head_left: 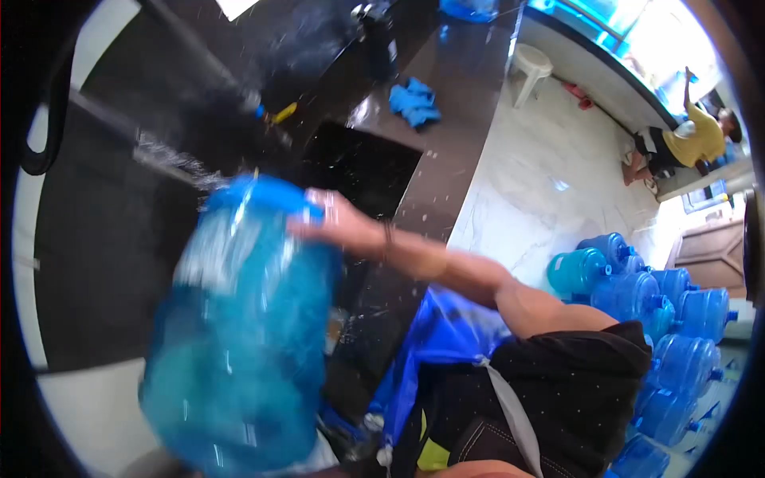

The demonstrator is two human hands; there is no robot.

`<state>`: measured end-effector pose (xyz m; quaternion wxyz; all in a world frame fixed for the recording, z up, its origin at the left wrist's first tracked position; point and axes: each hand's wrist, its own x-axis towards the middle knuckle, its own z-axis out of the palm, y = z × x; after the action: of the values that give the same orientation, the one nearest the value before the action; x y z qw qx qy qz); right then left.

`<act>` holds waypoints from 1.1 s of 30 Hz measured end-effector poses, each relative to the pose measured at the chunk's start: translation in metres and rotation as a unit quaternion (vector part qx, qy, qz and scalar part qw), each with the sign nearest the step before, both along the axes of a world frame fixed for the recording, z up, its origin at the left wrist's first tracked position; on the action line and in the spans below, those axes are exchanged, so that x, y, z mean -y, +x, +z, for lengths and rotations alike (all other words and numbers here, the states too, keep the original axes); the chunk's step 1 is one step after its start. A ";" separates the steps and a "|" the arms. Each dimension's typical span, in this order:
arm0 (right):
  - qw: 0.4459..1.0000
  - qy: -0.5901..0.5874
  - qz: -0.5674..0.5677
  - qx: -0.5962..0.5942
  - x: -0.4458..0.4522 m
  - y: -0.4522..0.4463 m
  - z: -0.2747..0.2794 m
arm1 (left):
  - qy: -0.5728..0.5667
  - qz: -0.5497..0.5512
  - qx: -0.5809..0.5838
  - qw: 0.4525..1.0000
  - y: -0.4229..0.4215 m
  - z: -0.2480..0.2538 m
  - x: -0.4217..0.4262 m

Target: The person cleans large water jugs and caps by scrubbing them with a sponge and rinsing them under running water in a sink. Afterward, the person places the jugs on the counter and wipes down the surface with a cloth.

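A large blue water jug (239,334), blurred by motion, fills the lower left, tilted over a dark wet basin. My right hand (339,223) grips its blue rim at the upper end, fingers over the edge. Water sprays beside that end of the jug. Part of my left arm (486,470) shows at the bottom edge; a skin-toned blur lies under the jug's lower left, but the left hand's fingers cannot be made out. A blue cloth (414,102) lies on the dark wet ledge, and a yellow-handled valve (284,112) is nearby.
Several blue water jugs (629,295) stand grouped at the right. A white stool (531,65) is on the pale tiled floor (510,175). At the far upper right, a person in a yellow top (695,143) reaches toward a bright window. A blue apron (446,327) covers my front.
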<state>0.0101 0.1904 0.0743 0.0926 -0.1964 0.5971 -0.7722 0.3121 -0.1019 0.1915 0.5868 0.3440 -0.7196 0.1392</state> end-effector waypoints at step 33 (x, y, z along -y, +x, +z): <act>0.484 0.514 -0.382 -0.596 -0.507 0.358 0.110 | 0.614 -0.623 0.480 0.070 -0.057 -0.334 -0.654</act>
<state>0.3677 0.6975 0.1841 -0.5055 -0.2799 0.8160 0.0149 0.2547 0.5525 -0.1423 -0.4291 -0.1306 -0.6316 -0.6324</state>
